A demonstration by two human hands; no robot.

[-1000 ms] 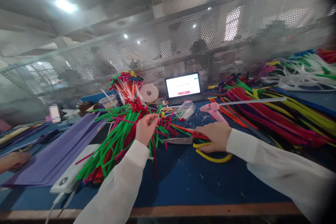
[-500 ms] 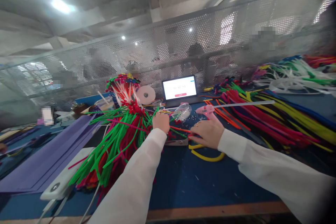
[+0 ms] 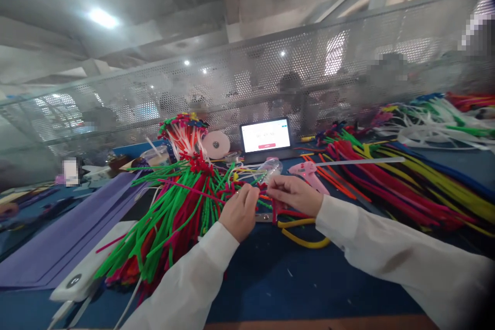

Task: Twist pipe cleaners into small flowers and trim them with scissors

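Observation:
My left hand [image 3: 240, 210] and my right hand [image 3: 294, 194] meet above the blue table [image 3: 270, 278], both in white sleeves. Each pinches an end of a short red pipe cleaner [image 3: 264, 189] held between them. Under the hands lie scissors [image 3: 263, 217] and a curved yellow pipe cleaner [image 3: 303, 240]. To the left of my left hand spreads a big heap of green and red pipe cleaners [image 3: 174, 216]. A pink glue gun [image 3: 309, 171] lies just beyond my right hand.
Long multicoloured pipe cleaners [image 3: 406, 180] cover the right side. A tablet [image 3: 266, 136] stands at the back by a tape roll [image 3: 216, 144] and a perforated metal screen [image 3: 270, 77]. Purple sheets [image 3: 65, 237] and a white device [image 3: 83, 273] lie at the left.
My left hand pulled back from the heap toward the middle. My right hand lifted off the scissors and yellow piece. Both now pinch a red pipe cleaner together.

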